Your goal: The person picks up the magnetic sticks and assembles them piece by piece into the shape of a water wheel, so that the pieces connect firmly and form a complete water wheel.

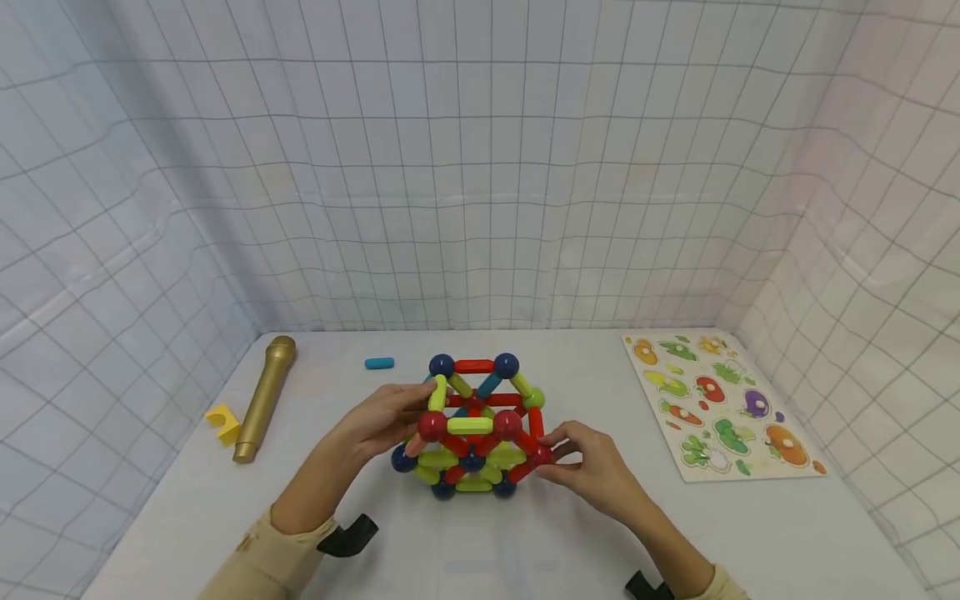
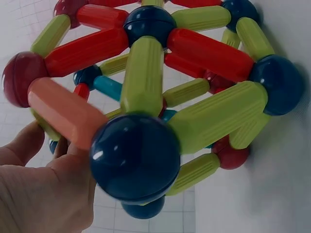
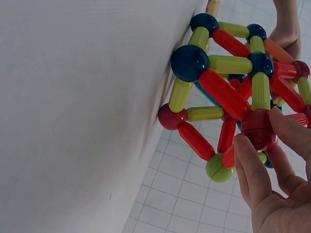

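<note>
A magnetic ball-and-rod structure (image 1: 471, 426) stands on the white table in the head view, built of blue, red and green balls joined by colored rods. On its left side my left hand (image 1: 386, 418) pinches a light green rod (image 1: 437, 393) that rises from a red ball (image 1: 432, 427). A salmon rod (image 2: 68, 111) and a large blue ball (image 2: 136, 158) cover part of that hand in the left wrist view. At the right corner, the thumb and fingers of my right hand (image 1: 588, 467) pinch a red ball (image 3: 259, 129).
A loose blue rod (image 1: 379, 363) lies behind the structure. To the left are a gold microphone-like stick (image 1: 264, 400) and a small yellow piece (image 1: 223, 424). A board with vegetable pictures (image 1: 718, 405) lies at the right. Gridded white cloth (image 1: 480, 208) surrounds the table's back and sides.
</note>
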### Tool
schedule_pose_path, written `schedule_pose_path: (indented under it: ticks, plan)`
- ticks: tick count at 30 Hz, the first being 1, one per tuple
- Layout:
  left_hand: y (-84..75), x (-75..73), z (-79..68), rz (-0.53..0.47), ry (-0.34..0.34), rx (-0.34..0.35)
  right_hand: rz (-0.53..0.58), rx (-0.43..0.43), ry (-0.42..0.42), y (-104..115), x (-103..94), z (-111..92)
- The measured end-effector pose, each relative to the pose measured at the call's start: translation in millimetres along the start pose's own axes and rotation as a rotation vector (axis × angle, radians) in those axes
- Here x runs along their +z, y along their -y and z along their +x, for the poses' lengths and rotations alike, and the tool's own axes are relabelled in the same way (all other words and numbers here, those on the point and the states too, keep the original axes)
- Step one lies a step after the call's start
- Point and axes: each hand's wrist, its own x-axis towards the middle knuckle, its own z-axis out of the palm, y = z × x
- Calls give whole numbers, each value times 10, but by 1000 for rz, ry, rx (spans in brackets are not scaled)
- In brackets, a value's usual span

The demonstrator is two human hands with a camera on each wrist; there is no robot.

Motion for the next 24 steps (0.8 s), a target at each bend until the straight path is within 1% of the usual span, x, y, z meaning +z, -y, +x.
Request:
schedule_pose_path:
  ticks: [3, 5, 6, 7, 8, 9, 10, 12, 14, 15, 16, 17, 18, 20, 22, 24]
  plan:
    - [-16, -17, 17, 7, 27, 8, 0, -7, -3, 0, -13, 2]
    - [-41, -68, 21, 32, 14, 22, -1, -16, -4, 0, -21, 8]
    - [-60, -110, 24, 52, -8, 35, -2, -21, -3, 0, -23, 12]
    - [-83, -166, 33, 95, -41, 50, -4, -25, -1, 0, -25, 15]
    - [-110, -230, 45, 166, -87, 76, -4, -28, 2, 0, -26, 20]
    - [-139, -302, 71, 256, -141, 114, -5, -32, 3, 1, -27, 24]
    - [-167, -379, 106, 360, -211, 146, -5, -36, 3, 2, -27, 28]
    - [-213, -538, 219, 634, -347, 225, -7, -42, 1, 4, -28, 37]
    - [-229, -680, 382, 915, -470, 271, -8, -43, -6, 6, -28, 42]
    - [-225, -742, 474, 1034, -506, 282, -9, -41, -9, 6, -27, 42]
    - [-211, -798, 564, 1143, -524, 278, -9, -36, -11, 4, -25, 40]
    - [-190, -847, 655, 1238, -525, 274, -8, -30, -10, 2, -21, 36]
    - [-163, -891, 742, 1311, -512, 257, -7, -22, -8, 0, -17, 31]
    - [-102, -965, 888, 1447, -464, 231, -2, -7, -2, -5, -6, 20]
    - [-34, -1027, 996, 1542, -413, 215, 1, 6, 2, -8, 6, 8]
    - [32, -1080, 1068, 1613, -374, 217, 1, 9, 8, -7, 16, 1]
